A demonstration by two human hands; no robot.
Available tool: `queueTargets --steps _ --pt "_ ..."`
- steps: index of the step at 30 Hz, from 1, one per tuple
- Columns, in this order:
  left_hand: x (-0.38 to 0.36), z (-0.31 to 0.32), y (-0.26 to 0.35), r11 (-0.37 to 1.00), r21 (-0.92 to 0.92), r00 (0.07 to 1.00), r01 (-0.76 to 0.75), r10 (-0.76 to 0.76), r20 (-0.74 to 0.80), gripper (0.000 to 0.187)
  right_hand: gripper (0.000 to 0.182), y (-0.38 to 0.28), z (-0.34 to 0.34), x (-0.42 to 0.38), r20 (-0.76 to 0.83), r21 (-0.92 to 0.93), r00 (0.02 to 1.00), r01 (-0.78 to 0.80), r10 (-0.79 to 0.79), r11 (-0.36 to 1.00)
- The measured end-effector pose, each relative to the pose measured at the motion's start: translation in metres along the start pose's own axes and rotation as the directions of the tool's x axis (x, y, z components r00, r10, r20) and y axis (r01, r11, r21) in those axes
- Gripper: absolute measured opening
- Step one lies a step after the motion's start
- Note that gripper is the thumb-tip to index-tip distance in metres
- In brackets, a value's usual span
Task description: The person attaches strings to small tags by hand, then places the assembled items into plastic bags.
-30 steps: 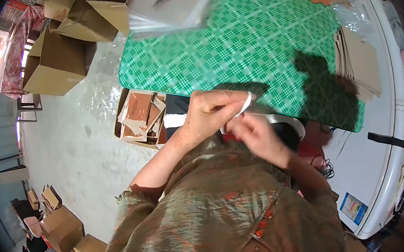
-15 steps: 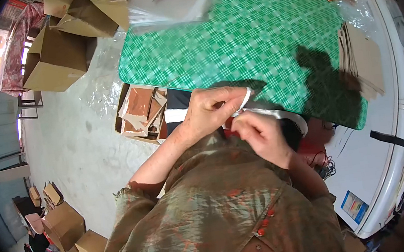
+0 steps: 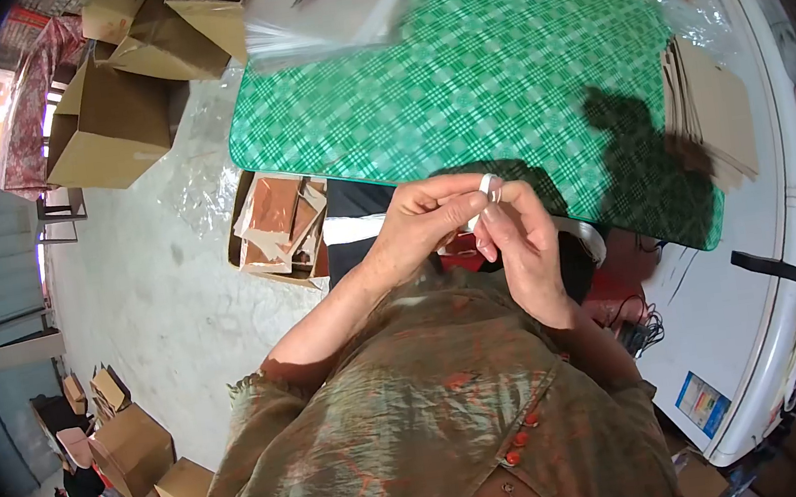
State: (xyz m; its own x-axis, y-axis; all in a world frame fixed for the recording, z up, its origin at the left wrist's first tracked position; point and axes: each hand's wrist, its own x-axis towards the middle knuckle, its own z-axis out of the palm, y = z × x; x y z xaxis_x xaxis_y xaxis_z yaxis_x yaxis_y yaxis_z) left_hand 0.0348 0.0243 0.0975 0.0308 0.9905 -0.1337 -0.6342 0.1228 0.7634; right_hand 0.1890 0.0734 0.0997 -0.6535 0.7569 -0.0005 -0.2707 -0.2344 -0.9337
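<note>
In the head view, my left hand (image 3: 412,223) is closed in a pinch, its thumb and index fingertips on a narrow white strip (image 3: 485,183). The strip curls round the tip of that index finger. My right hand (image 3: 527,245) meets it there, with its fingertips pressed at the same spot and a bit of white showing between the two hands. Both hands are close to my body, over the near edge of the green plaid table cover (image 3: 381,111). Below them, something red (image 3: 461,255) and dark cloth are partly hidden.
A carton of brown and white scraps (image 3: 275,219) stands left of my hands. Clear plastic bags (image 3: 328,4) lie on the table's far left, and cardboard sheets (image 3: 713,105) at its right. Open cardboard boxes (image 3: 111,135) are beyond on the floor. A white fridge-like panel (image 3: 716,329) lies to the right.
My right hand has risen from below to the left fingertips, its fingers now extended upward. The loop of white strip at my left index finger is smaller and tighter.
</note>
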Motion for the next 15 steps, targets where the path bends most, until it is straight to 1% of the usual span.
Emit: queueTargets --steps 2,3,4,5,6,7,8,9,11,12,15 --pt "0.000 -0.007 -0.003 0.999 0.022 0.999 0.041 -0.041 0.010 0.021 0.014 -0.002 -0.002 0.001 -0.047 0.133 0.992 -0.111 0.118 0.985" --pt "0.001 -0.004 -0.002 0.998 0.055 1.000 0.001 0.001 -0.027 0.019 0.015 -0.005 -0.001 0.001 -0.062 0.200 0.982 -0.164 0.179 0.966" --pt "0.003 0.001 0.000 0.995 0.090 0.997 -0.039 0.045 -0.062 0.017 0.019 -0.006 0.000 0.002 -0.057 0.240 0.978 -0.182 0.201 0.954" --pt "0.004 0.003 0.002 0.989 0.127 0.991 -0.077 0.089 -0.095 0.015 0.019 -0.006 -0.002 0.002 -0.034 0.292 0.975 -0.201 0.220 0.935" --pt "0.005 0.001 0.002 0.922 0.337 0.970 -0.191 0.231 -0.082 0.013 0.020 -0.007 -0.005 0.002 -0.012 0.343 0.971 -0.220 0.238 0.913" --pt "0.008 -0.002 0.003 0.798 0.529 0.932 -0.288 0.362 -0.038 0.011 0.020 -0.008 -0.007 0.003 0.011 0.391 0.967 -0.239 0.255 0.889" --pt "0.009 -0.005 0.004 0.626 0.690 0.880 -0.363 0.475 0.033 0.009 0.022 -0.011 -0.007 0.002 -0.019 0.413 0.950 -0.275 0.310 0.868" --pt "0.008 -0.004 0.007 0.503 0.775 0.849 -0.382 0.522 0.079 0.009 0.022 -0.014 -0.007 0.001 0.008 0.450 0.941 -0.306 0.339 0.839" --pt "0.006 0.001 0.019 0.225 0.894 0.784 -0.388 0.591 0.191 0.009 0.022 -0.018 -0.008 0.001 0.066 0.520 0.918 -0.365 0.390 0.772" --pt "0.007 0.000 0.021 0.094 0.897 0.731 -0.433 0.618 0.288 0.011 0.025 -0.020 -0.007 0.002 0.091 0.536 0.904 -0.398 0.418 0.744" --pt "0.004 0.005 0.026 0.048 0.849 0.694 -0.526 0.601 0.396 0.012 0.029 -0.019 -0.013 0.006 0.147 0.592 0.868 -0.462 0.474 0.661"
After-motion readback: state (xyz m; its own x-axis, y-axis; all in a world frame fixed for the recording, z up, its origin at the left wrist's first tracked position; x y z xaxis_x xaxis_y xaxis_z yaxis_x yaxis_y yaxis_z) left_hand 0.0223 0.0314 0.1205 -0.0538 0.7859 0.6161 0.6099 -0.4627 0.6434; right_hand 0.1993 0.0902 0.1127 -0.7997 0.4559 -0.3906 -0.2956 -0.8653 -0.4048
